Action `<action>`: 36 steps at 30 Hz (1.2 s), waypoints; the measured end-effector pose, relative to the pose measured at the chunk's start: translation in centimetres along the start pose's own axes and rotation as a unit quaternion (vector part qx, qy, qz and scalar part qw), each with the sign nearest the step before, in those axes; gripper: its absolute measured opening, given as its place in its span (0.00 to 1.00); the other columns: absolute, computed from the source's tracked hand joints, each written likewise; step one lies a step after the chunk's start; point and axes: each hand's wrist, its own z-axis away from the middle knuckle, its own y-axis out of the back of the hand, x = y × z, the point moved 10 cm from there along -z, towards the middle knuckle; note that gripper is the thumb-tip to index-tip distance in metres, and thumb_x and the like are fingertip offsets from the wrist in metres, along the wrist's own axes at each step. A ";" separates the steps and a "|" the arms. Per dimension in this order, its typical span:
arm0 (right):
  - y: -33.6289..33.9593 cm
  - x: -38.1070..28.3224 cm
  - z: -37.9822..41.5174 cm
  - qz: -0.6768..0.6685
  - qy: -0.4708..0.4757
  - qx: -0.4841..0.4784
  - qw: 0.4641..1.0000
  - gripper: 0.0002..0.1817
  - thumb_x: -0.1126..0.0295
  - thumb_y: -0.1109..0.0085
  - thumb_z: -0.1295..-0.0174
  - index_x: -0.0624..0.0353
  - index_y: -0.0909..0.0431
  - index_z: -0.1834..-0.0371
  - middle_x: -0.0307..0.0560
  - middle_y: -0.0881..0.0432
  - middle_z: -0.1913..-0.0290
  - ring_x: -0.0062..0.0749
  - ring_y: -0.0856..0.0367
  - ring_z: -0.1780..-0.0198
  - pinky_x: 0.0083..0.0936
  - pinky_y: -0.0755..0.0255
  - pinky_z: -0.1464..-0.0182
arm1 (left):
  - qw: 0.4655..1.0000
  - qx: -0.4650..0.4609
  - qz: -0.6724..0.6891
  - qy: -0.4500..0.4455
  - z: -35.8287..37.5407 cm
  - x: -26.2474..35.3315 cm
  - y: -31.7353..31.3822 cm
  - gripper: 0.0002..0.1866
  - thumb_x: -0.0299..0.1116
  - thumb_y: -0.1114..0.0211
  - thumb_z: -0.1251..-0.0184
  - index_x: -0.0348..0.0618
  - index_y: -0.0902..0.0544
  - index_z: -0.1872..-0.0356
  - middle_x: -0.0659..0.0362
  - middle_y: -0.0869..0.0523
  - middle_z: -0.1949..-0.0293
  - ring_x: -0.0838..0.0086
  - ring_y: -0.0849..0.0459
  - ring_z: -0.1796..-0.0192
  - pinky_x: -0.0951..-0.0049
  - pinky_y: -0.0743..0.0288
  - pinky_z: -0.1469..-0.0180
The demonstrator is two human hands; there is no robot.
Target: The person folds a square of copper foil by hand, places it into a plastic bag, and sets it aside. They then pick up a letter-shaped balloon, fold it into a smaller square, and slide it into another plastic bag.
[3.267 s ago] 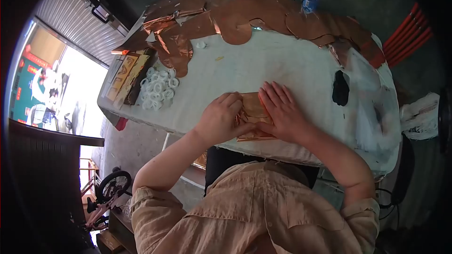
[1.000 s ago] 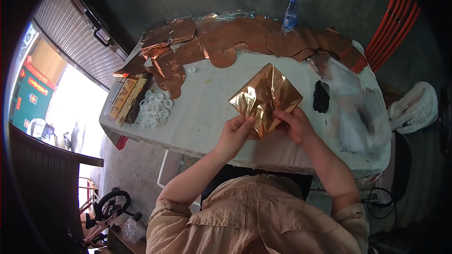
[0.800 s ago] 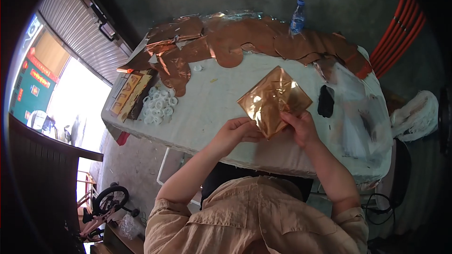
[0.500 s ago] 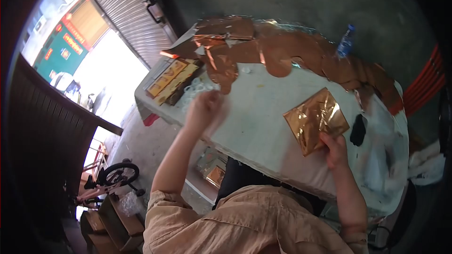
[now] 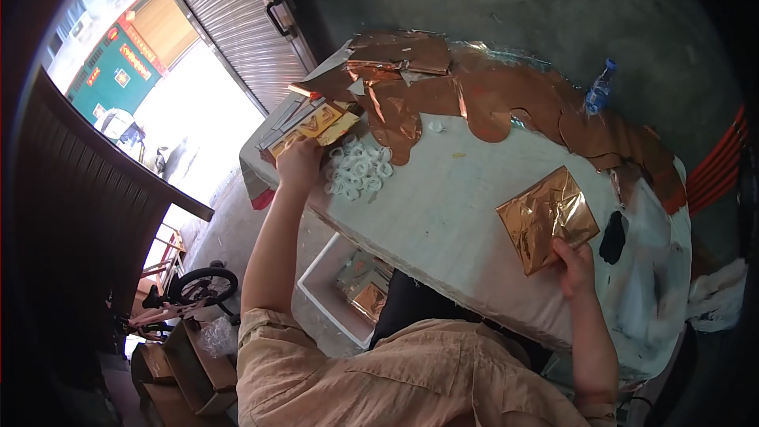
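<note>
My right hand (image 5: 577,266) grips the lower corner of a square, crinkled copper-gold foil packet (image 5: 549,220), its thumb lying on top. The packet is held over the white-covered table (image 5: 443,213). At the table's left end, my left hand (image 5: 300,161) has its fingers closed at the near edge of a yellow printed card (image 5: 320,124) on a stack of flat cards. Its fingertips are partly hidden. Right beside that hand lies a pile of small white rings (image 5: 360,168).
Copper-coloured foil sheets (image 5: 506,95) cover the table's far edge. A water bottle (image 5: 601,87) and a black object (image 5: 612,237) are at the right. Below the table stands a white bin (image 5: 322,270). Cardboard boxes (image 5: 186,368) and a small bicycle (image 5: 178,300) are at lower left.
My left hand has moved left from over the white rings to the yellow cards. My right hand still holds the foil packet. The view has shifted slightly.
</note>
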 end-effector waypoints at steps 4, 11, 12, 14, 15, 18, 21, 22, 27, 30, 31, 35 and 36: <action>-0.3 -0.4 0.1 -0.001 0.009 -0.002 1.000 0.10 0.73 0.37 0.41 0.58 0.22 0.56 0.34 0.20 0.63 0.17 0.23 0.64 0.18 0.28 0.58 | 0.978 0.005 0.207 0.031 -1.1 -3.6 -0.4 0.11 0.37 0.35 0.41 0.39 0.16 0.66 0.50 0.17 0.66 0.59 0.16 0.62 0.64 0.23 0.58; 0.3 -0.2 0.0 0.013 0.018 -0.003 1.000 0.10 0.74 0.38 0.41 0.58 0.22 0.56 0.34 0.19 0.62 0.16 0.24 0.64 0.17 0.29 0.58 | 0.959 0.153 0.234 0.049 0.2 -3.0 11.1 0.09 0.30 0.35 0.37 0.35 0.25 0.65 0.58 0.22 0.74 0.76 0.22 0.71 0.74 0.27 0.67; 0.3 -0.5 0.1 -0.002 0.015 0.003 1.000 0.11 0.74 0.38 0.41 0.58 0.23 0.56 0.34 0.20 0.63 0.17 0.24 0.64 0.17 0.28 0.59 | 0.961 0.148 0.226 0.051 0.6 -1.2 13.1 0.07 0.29 0.36 0.36 0.37 0.24 0.66 0.60 0.21 0.73 0.80 0.23 0.71 0.77 0.28 0.69; 1.0 -0.5 0.0 -0.015 0.011 0.008 1.000 0.11 0.73 0.38 0.41 0.59 0.23 0.55 0.34 0.20 0.63 0.17 0.24 0.64 0.17 0.28 0.60 | 0.902 0.097 0.418 0.039 1.5 2.0 14.8 0.07 0.31 0.36 0.36 0.40 0.23 0.65 0.63 0.20 0.70 0.82 0.22 0.69 0.78 0.27 0.66; 1.9 -0.5 -0.2 -0.070 0.014 -0.003 0.997 0.12 0.73 0.38 0.40 0.59 0.24 0.53 0.35 0.19 0.62 0.18 0.23 0.63 0.18 0.27 0.60 | 0.902 0.096 0.419 0.039 1.8 3.0 14.6 0.07 0.31 0.36 0.36 0.40 0.23 0.65 0.63 0.20 0.70 0.82 0.22 0.69 0.78 0.27 0.66; 1.8 -3.1 0.0 -0.167 0.057 0.004 0.984 0.20 0.74 0.41 0.38 0.60 0.30 0.41 0.43 0.20 0.52 0.25 0.20 0.54 0.25 0.24 0.53 | 0.771 -0.158 0.615 0.048 3.1 9.0 9.5 0.09 0.38 0.33 0.37 0.46 0.21 0.63 0.68 0.20 0.69 0.84 0.23 0.67 0.83 0.30 0.65; 1.2 -5.4 0.5 -0.230 0.128 -0.109 0.959 0.31 0.76 0.44 0.38 0.59 0.41 0.31 0.49 0.28 0.38 0.36 0.26 0.40 0.34 0.28 0.39 | 0.663 -0.296 0.679 0.103 5.9 15.9 2.0 0.08 0.41 0.34 0.35 0.53 0.22 0.61 0.68 0.19 0.68 0.84 0.21 0.66 0.82 0.28 0.66; 0.9 -5.5 0.8 -0.229 0.130 -0.105 0.959 0.31 0.76 0.44 0.38 0.59 0.41 0.31 0.49 0.28 0.38 0.36 0.26 0.40 0.34 0.28 0.39 | 0.631 -0.324 0.694 0.119 7.1 18.1 0.2 0.08 0.41 0.35 0.34 0.51 0.22 0.63 0.68 0.18 0.66 0.84 0.21 0.66 0.82 0.28 0.65; 1.4 -3.4 0.0 -0.097 0.074 -0.071 0.990 0.20 0.78 0.42 0.40 0.62 0.29 0.43 0.45 0.21 0.49 0.29 0.21 0.50 0.28 0.25 0.47 | 0.701 -0.281 0.652 0.064 8.4 23.8 -5.7 0.10 0.40 0.42 0.29 0.44 0.23 0.62 0.63 0.21 0.72 0.81 0.22 0.66 0.78 0.28 0.62; 1.4 -3.9 0.3 -0.039 0.061 -0.051 0.996 0.11 0.76 0.40 0.40 0.60 0.24 0.54 0.39 0.18 0.62 0.22 0.20 0.64 0.20 0.25 0.58 | 0.835 -0.150 0.530 -0.018 7.7 23.9 -2.6 0.12 0.39 0.46 0.28 0.39 0.25 0.59 0.50 0.19 0.71 0.65 0.18 0.67 0.67 0.26 0.63; 2.3 -5.2 0.5 -0.041 0.111 0.022 0.993 0.09 0.75 0.40 0.39 0.60 0.24 0.56 0.39 0.18 0.65 0.21 0.20 0.66 0.20 0.25 0.60 | 0.885 -0.153 0.437 -0.041 7.7 24.0 -2.6 0.11 0.38 0.45 0.30 0.39 0.24 0.60 0.49 0.20 0.72 0.60 0.19 0.67 0.63 0.26 0.63; 5.9 -6.9 0.9 -0.059 0.201 0.122 0.970 0.07 0.73 0.39 0.37 0.59 0.22 0.58 0.38 0.18 0.67 0.19 0.21 0.69 0.18 0.26 0.65 | 0.945 -0.045 0.301 -0.121 7.8 23.4 -1.0 0.10 0.37 0.42 0.35 0.42 0.18 0.64 0.51 0.20 0.72 0.54 0.19 0.66 0.57 0.24 0.64; 6.1 -7.1 0.8 -0.057 0.212 0.103 0.970 0.07 0.73 0.39 0.37 0.59 0.23 0.57 0.38 0.18 0.65 0.19 0.21 0.68 0.18 0.26 0.65 | 0.945 -0.045 0.300 -0.121 8.0 23.2 -1.3 0.10 0.37 0.42 0.35 0.42 0.18 0.64 0.51 0.20 0.72 0.54 0.19 0.66 0.57 0.24 0.64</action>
